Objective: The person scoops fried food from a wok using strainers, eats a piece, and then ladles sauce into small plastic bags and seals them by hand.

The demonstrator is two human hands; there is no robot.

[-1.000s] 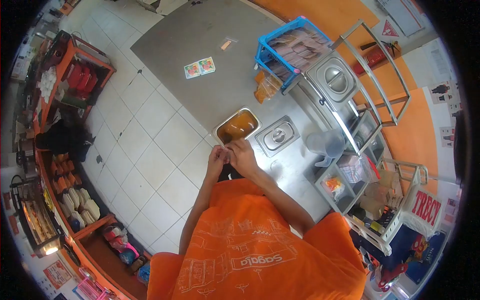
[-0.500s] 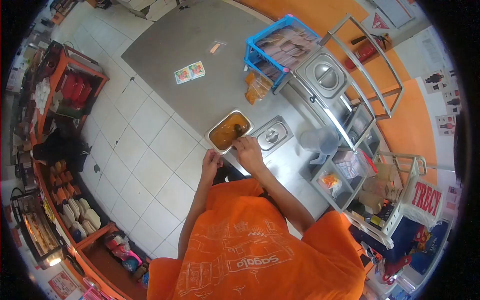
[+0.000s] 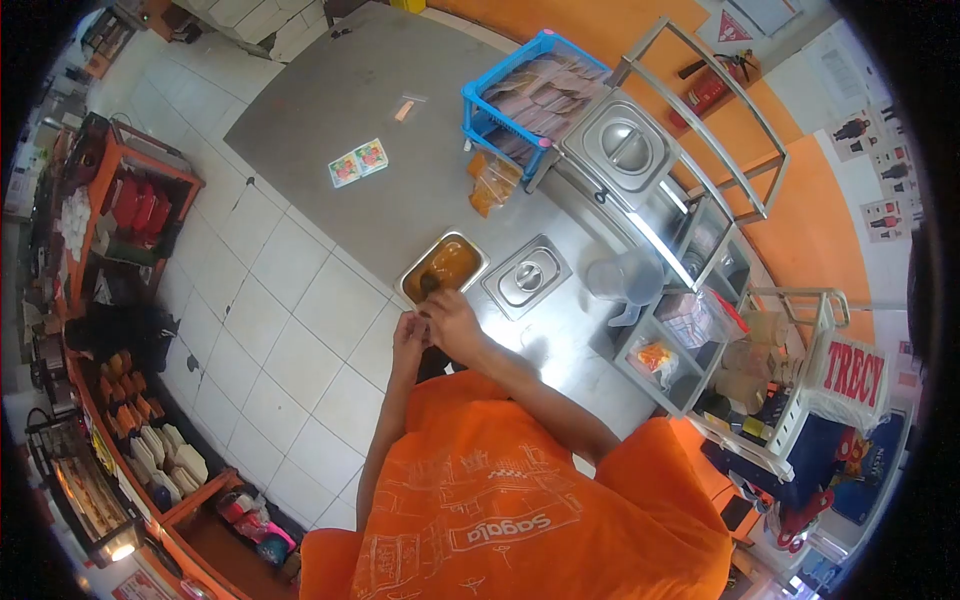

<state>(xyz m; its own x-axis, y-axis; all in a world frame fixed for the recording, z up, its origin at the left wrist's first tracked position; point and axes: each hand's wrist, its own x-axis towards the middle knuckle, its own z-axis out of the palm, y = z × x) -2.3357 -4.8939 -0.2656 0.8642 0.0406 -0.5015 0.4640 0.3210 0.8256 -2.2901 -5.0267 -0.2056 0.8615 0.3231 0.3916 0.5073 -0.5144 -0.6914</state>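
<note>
A steel food pan [image 3: 468,288] of orange-brown sauce [image 3: 455,262] sits at the near edge of the metal table. My right hand [image 3: 450,318] is closed around the handle of a spoon, with its dark bowl [image 3: 430,283] low over the sauce at the pan's near left side. Whether the bowl touches the sauce, I cannot tell. Just left of it, my left hand [image 3: 408,335] is pinched at the pan's near corner; anything in its fingers is too small to make out. The two hands nearly touch. A steel lid [image 3: 527,277] lies flat to the right of the pan.
A blue crate [image 3: 505,122] of packed bags stands at the back, a bag of orange food [image 3: 493,185] before it. Printed cards [image 3: 358,163] lie on the table [image 3: 300,110]. At right are a clear jug [image 3: 625,280], a lidded pan [image 3: 620,140] and a metal rack [image 3: 735,205].
My right hand and the spoon have moved left across the pan, up to my left hand. The camera view has shifted slightly, so the table's things appear farther left.
</note>
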